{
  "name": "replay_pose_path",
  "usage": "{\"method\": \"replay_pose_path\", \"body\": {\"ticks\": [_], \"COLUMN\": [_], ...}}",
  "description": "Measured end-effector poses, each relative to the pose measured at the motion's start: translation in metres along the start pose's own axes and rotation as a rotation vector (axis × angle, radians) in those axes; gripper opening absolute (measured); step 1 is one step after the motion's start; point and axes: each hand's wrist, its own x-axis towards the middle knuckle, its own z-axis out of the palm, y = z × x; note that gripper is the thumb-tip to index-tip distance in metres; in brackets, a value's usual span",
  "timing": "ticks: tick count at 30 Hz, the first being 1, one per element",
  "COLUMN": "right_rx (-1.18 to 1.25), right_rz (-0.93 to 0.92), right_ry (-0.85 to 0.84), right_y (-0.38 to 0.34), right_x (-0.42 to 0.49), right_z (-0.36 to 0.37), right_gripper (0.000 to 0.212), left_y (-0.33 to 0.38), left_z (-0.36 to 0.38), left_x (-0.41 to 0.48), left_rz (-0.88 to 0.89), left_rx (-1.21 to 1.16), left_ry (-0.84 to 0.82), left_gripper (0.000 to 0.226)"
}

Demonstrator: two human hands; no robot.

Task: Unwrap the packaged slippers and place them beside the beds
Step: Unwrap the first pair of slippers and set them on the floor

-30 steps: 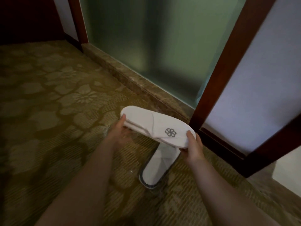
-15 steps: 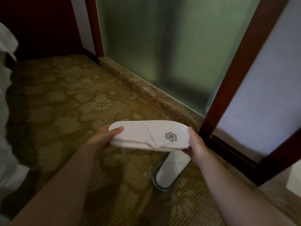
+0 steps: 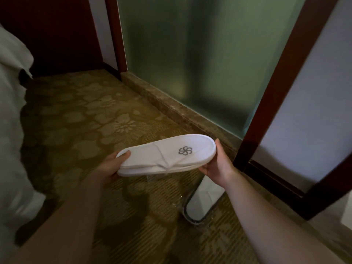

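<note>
A flat stack of white slippers (image 3: 163,156) with a grey pinwheel logo is held level above the carpet, between both hands. My left hand (image 3: 111,167) grips its heel end, thumb on top. My right hand (image 3: 218,164) grips the toe end, thumb along the edge. Another white slipper in clear plastic wrap (image 3: 202,202) lies on the carpet below my right wrist, partly hidden by it.
White bedding (image 3: 13,130) hangs down at the left edge. A patterned olive carpet (image 3: 85,121) covers the floor. A frosted glass panel (image 3: 190,63) on a stone sill (image 3: 171,109) and a dark wooden frame (image 3: 276,92) stand to the right.
The slippers in my hands have tilted from slanting down-right to nearly level. The view has swung left, bringing the white bedding into sight.
</note>
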Motion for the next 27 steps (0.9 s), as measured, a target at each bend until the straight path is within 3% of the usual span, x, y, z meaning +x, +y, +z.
{"method": "replay_pose_path", "body": {"ticks": [5, 9, 23, 27], "right_rx": [-0.098, -0.159, -0.258, -0.340], "right_rz": [-0.081, -0.118, -0.196, -0.256], "right_ry": [0.179, 0.261, 0.337, 0.364], "right_y": [-0.002, -0.001, 0.007, 0.019], "right_x": [0.001, -0.002, 0.000, 0.007], "right_z": [0.005, 0.013, 0.022, 0.020], "right_gripper": [0.038, 0.038, 0.028, 0.024], "left_y": [-0.001, -0.005, -0.018, -0.016], "left_z": [0.002, 0.002, -0.004, -0.018], "left_x": [-0.003, -0.005, 0.013, 0.017], "left_rz": [0.032, 0.052, 0.007, -0.054], "left_rx": [0.071, -0.008, -0.072, -0.244], "left_ry": [0.039, 0.100, 0.166, 0.179], "left_gripper": [0.050, 0.048, 0.047, 0.052]}}
